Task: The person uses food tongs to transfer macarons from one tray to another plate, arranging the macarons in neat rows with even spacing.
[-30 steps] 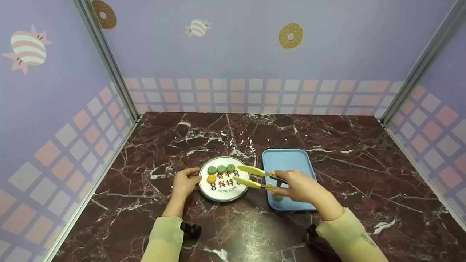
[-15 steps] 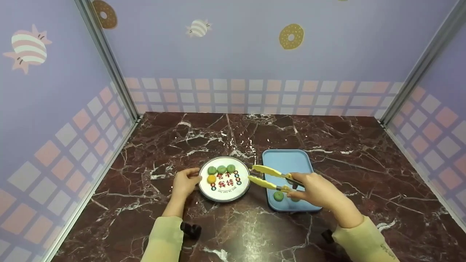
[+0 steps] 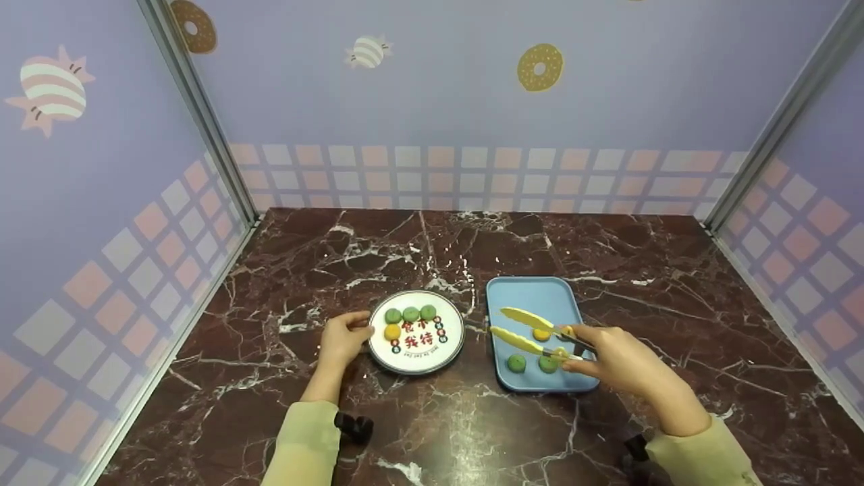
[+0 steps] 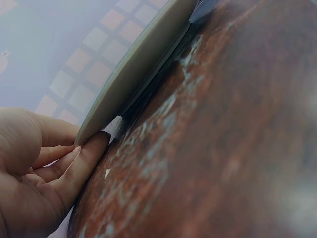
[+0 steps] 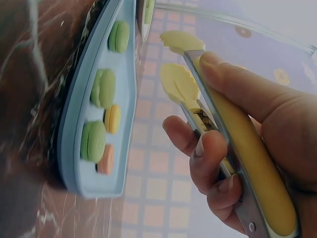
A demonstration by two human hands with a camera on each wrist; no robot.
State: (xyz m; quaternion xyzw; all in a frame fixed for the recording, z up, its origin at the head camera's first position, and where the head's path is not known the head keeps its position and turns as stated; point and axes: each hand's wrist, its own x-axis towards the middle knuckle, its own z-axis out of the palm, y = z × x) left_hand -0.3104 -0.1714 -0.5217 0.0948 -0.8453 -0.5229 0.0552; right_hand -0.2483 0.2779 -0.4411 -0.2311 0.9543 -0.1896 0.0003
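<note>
My left hand [image 3: 343, 341] pinches the left rim of a round white plate [image 3: 380, 347] printed with red characters; the left wrist view shows thumb and fingers at the plate's edge [image 4: 114, 82]. On the plate, three green macarons [image 3: 411, 314] line up, with a yellow macaron [image 3: 392, 331] below the leftmost. My right hand [image 3: 624, 358] grips a pair of tongs [image 3: 530, 318] with yellow tips, spread apart and holding nothing, over a blue tray [image 3: 533, 293]. In the right wrist view the tray carries three green macarons [image 5: 103, 88], a yellow one [image 5: 112, 119] and a pinkish-orange one [image 5: 105, 159].
Plate and tray stand side by side on a dark red marbled tabletop [image 3: 432, 418]. White crumbs or specks [image 3: 466, 270] lie behind them. Patterned lilac panels [image 3: 439, 101] enclose the table at the back and both sides.
My right hand has drawn the open tongs rightward from above the plate to above the tray, uncovering macarons in the tray. The left hand and the plate have stayed put.
</note>
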